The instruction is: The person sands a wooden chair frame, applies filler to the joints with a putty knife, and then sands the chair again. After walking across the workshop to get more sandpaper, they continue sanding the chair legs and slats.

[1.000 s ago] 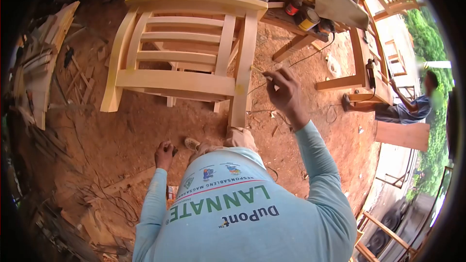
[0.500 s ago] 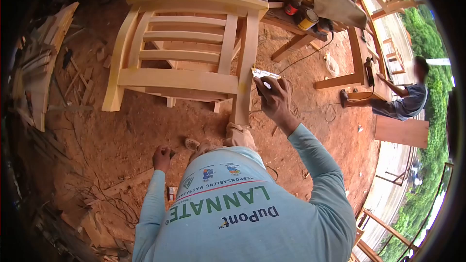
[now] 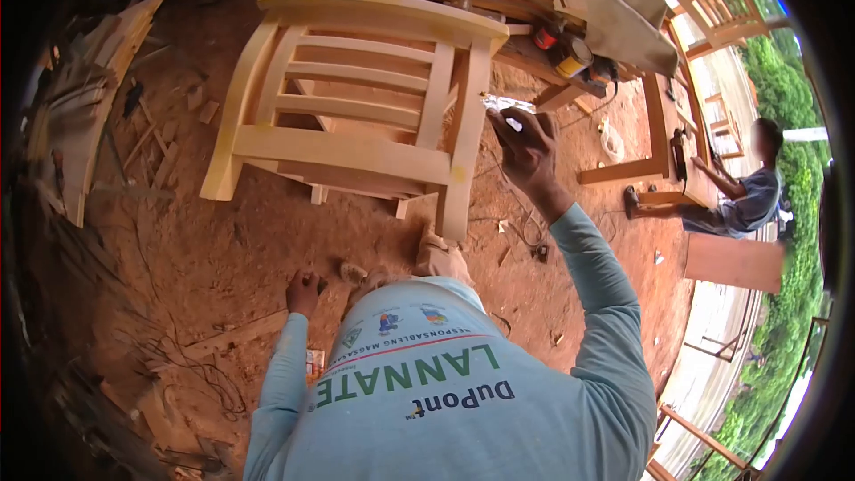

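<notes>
My right hand (image 3: 532, 150) is closed on a shiny, flat silver piece (image 3: 508, 104), whose exact kind I cannot make out. It is beside the right leg of a pale wooden chair frame (image 3: 343, 142). This frame has slats across its back and leans away from me, with yellowish patches along its top rail and legs. Down by my left side, my left hand (image 3: 305, 292) hangs with curled fingers near a small dark thing; whether it holds it is hidden. My shoe and trouser leg (image 3: 441, 256) show under the chair's right leg.
A workbench at the back carries a red can (image 3: 544, 36) and a yellow-labelled can (image 3: 573, 58). To the right, a person (image 3: 753, 187) works at a wooden frame with a power tool (image 3: 679, 153). Boards (image 3: 111, 111) lean at left. Wood scraps and cords litter the dirt floor.
The view has shifted, so the chair appears farther right. My right hand with the silver piece has moved slightly up along the chair's right side. My left hand stays low.
</notes>
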